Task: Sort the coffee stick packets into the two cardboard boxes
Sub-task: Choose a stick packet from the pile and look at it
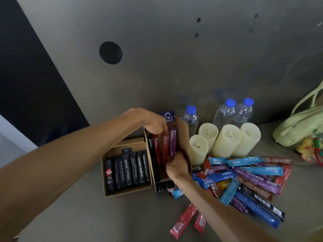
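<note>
Cream candles [227, 140] (four) flank box [184, 137].

Four cream pillar candles [227, 140] stand upright in a tight cluster on the grey table [87, 215]. Three clear water bottles [225, 112] with blue caps stand directly behind them, against the grey wall panel [157, 67]. A pale green bag [300, 126] lies at the right edge, with a yellow-and-red charm [309, 147] just below it. The wall panel has one large round hole [110, 52] and several small holes [198, 19].
</note>
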Demonstrator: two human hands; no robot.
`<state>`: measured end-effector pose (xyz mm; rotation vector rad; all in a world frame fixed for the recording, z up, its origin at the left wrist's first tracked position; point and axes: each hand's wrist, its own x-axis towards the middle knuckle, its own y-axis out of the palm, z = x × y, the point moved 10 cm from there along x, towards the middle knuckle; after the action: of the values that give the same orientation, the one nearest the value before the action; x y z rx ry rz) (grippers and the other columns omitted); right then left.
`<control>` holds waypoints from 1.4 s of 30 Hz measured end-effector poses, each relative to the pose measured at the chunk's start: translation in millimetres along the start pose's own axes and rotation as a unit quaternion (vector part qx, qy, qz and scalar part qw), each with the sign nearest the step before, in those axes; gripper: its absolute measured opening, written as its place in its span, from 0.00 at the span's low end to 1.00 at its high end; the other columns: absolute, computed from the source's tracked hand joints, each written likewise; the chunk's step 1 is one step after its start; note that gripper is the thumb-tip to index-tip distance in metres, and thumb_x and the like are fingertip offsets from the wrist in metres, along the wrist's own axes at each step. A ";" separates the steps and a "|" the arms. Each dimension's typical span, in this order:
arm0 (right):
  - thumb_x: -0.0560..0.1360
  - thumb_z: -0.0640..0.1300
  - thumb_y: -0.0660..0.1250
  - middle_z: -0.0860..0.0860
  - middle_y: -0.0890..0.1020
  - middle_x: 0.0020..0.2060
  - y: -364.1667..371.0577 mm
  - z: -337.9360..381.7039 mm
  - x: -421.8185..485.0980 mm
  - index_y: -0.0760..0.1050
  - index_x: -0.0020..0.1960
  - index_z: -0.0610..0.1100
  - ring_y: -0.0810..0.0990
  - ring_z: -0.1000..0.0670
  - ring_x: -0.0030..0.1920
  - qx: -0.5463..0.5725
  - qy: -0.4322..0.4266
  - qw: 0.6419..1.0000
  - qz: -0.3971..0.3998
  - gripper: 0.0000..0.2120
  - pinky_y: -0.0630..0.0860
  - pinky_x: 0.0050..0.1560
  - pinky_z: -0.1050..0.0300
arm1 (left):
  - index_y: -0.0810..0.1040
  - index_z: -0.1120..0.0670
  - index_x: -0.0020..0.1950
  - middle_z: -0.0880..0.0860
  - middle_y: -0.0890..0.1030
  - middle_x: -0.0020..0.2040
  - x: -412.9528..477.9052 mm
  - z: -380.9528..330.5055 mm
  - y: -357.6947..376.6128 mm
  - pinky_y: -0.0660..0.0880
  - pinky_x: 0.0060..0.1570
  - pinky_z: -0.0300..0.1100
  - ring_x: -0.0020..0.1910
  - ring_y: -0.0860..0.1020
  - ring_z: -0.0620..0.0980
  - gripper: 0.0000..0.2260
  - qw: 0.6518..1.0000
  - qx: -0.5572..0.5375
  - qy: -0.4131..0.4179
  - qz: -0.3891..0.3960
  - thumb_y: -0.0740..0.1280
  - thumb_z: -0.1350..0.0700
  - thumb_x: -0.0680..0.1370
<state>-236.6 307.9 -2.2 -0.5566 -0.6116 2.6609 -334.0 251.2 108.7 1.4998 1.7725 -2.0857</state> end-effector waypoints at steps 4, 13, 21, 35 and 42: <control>0.79 0.38 0.61 0.46 0.80 0.58 9.6 -3.4 -0.4 0.73 0.63 0.40 0.79 0.46 0.60 -0.009 -0.009 1.000 -0.009 0.13 0.75 0.60 0.59 | 0.77 0.49 0.68 0.47 0.78 0.65 1.2 7.2 4.0 0.68 0.56 0.37 0.62 0.75 0.47 0.21 1.000 0.010 -0.001 0.002 0.57 0.64 0.80; 0.79 0.37 0.63 0.43 0.73 0.62 13.8 -1.6 -2.5 0.65 0.69 0.40 0.77 0.41 0.61 -0.061 -0.019 0.996 -0.066 0.20 0.73 0.64 0.49 | 0.77 0.50 0.68 0.47 0.77 0.67 -1.3 11.7 3.7 0.69 0.63 0.40 0.65 0.74 0.48 0.23 0.999 0.027 -0.007 -0.017 0.56 0.66 0.78; 0.79 0.36 0.63 0.42 0.73 0.62 12.1 1.9 -5.4 0.64 0.67 0.40 0.80 0.41 0.56 -0.067 -0.056 0.990 -0.110 0.18 0.78 0.58 0.48 | 0.76 0.52 0.68 0.49 0.76 0.68 -2.7 12.3 1.6 0.70 0.58 0.38 0.65 0.74 0.50 0.20 0.999 0.013 -0.026 -0.029 0.56 0.64 0.80; 0.74 0.39 0.70 0.45 0.78 0.54 4.1 23.3 -21.6 0.76 0.57 0.41 0.83 0.44 0.49 -0.180 -0.186 0.957 -0.130 0.12 0.82 0.47 0.51 | 0.80 0.51 0.61 0.51 0.80 0.61 -28.3 2.8 -16.1 0.76 0.60 0.48 0.58 0.77 0.52 0.16 0.991 0.004 -0.001 -0.134 0.58 0.63 0.79; 0.71 0.37 0.73 0.46 0.72 0.71 16.3 9.1 -31.8 0.66 0.75 0.40 0.72 0.46 0.71 -0.297 -0.349 0.887 -0.057 0.34 0.70 0.71 0.52 | 0.79 0.55 0.61 0.51 0.78 0.59 -145.3 -46.0 27.3 0.76 0.58 0.39 0.56 0.78 0.48 0.18 0.842 -0.173 0.055 -0.508 0.59 0.69 0.76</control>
<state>-217.3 277.8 6.9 0.3389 -1.6288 2.4826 -211.5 199.5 188.1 0.5814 3.2368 -1.7121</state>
